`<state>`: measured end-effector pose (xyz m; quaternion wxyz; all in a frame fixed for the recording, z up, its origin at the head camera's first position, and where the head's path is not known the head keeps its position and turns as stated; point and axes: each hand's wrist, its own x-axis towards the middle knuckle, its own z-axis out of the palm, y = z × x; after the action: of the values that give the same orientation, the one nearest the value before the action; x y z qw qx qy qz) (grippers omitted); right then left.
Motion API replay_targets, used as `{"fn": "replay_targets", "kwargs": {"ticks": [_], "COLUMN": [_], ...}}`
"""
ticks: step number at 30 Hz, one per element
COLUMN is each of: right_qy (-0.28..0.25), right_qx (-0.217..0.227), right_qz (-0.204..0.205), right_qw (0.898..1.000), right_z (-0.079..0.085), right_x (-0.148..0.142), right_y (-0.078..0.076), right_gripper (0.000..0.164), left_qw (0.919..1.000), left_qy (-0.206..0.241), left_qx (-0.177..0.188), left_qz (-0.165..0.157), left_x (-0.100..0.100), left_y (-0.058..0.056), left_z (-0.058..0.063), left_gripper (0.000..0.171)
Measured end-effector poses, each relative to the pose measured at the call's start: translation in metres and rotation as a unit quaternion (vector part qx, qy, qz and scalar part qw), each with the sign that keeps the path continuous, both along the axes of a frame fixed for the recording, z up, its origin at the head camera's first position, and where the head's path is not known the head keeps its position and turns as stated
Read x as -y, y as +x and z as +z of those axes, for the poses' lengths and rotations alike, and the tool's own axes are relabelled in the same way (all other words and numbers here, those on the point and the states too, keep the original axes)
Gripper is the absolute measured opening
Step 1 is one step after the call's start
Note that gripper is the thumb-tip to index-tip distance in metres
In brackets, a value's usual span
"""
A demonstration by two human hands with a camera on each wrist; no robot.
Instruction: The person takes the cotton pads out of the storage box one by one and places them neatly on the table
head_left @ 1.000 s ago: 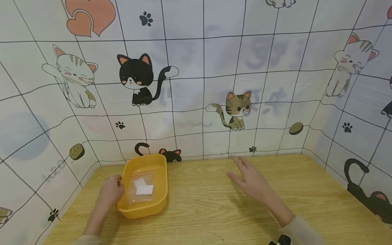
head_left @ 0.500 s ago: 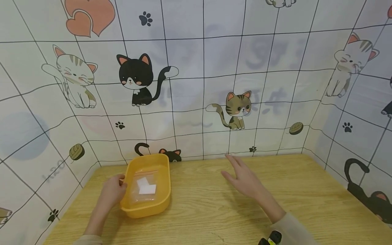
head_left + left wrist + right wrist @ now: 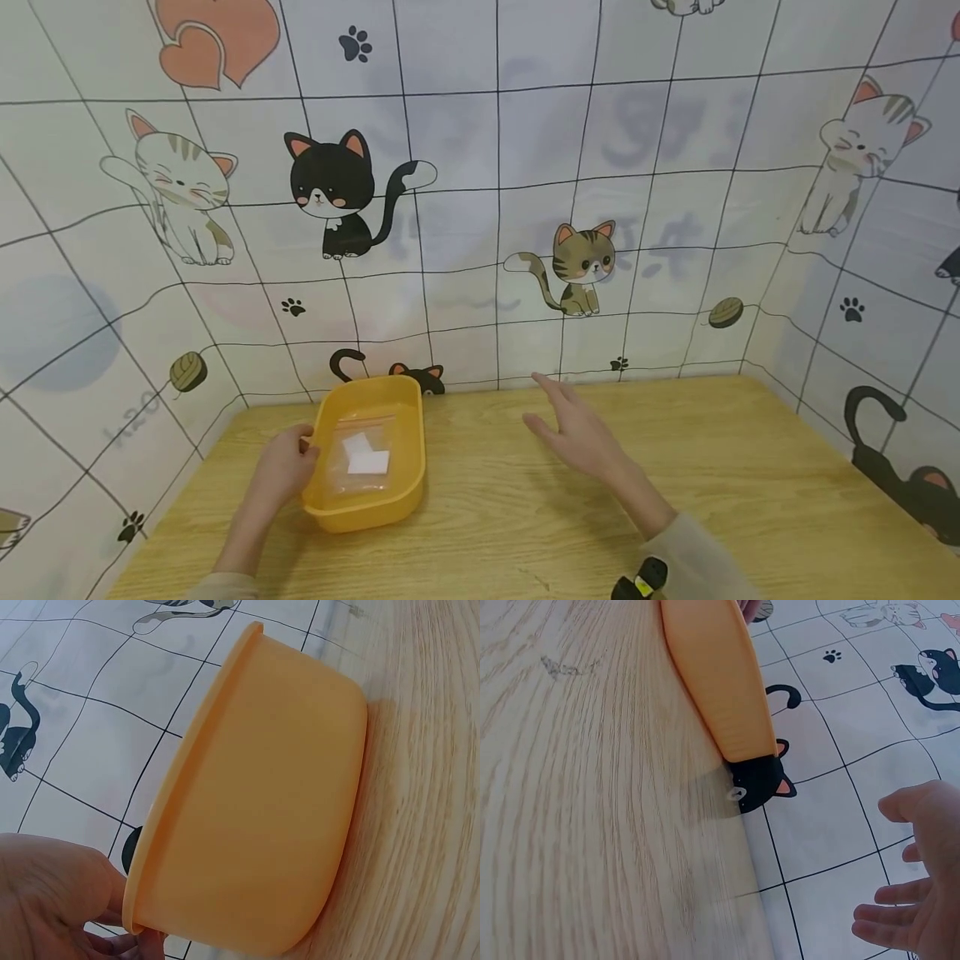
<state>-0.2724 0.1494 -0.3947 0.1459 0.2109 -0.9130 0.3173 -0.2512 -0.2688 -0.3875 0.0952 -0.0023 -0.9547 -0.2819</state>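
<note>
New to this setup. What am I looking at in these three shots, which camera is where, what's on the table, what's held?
No machine here: a person works with two bare hands. The wide shot comes from a camera on the head, looking down at a wooden table against cat-patterned walls. The other two come from cameras on each wrist.

On the table stands a yellow tub with a clear bag inside, holding white pieces. The left hand grips the tub's rim at its left side; the left wrist view shows the tub wall up close. The right hand hovers open above the table, holding nothing, apart from the tub.
</note>
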Motion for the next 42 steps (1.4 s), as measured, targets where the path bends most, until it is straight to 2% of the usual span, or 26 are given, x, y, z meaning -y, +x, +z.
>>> {"fn": "replay_targets", "kwargs": {"ticks": [8,24,31,42], "right_qy": [-0.04,-0.127,-0.136,-0.166], "right_qx": [0.024,0.068,0.069,0.071], "right_qz": [0.024,0.076,0.095,0.106], "right_qw": [0.999,0.987,0.984,0.978], "right_z": [-0.003,0.001,0.002,0.006], "right_x": [0.018,0.058,0.07,0.082], "right_y": [-0.003,-0.006,-0.008,-0.007], "right_gripper": [0.069,0.065,0.066,0.065], "left_qw": [0.9999,0.9999,0.9997,0.9996], "left_qy": [0.005,0.006,0.008,0.011], "left_qx": [0.013,0.01,0.0,0.007], "left_qz": [0.003,-0.012,-0.022,-0.024], "left_x": [-0.004,-0.011,-0.011,-0.01], "left_y": [0.0,-0.006,-0.008,-0.011], "left_z": [0.0,0.001,0.001,0.002], "left_gripper": [0.036,0.037,0.036,0.035]}}
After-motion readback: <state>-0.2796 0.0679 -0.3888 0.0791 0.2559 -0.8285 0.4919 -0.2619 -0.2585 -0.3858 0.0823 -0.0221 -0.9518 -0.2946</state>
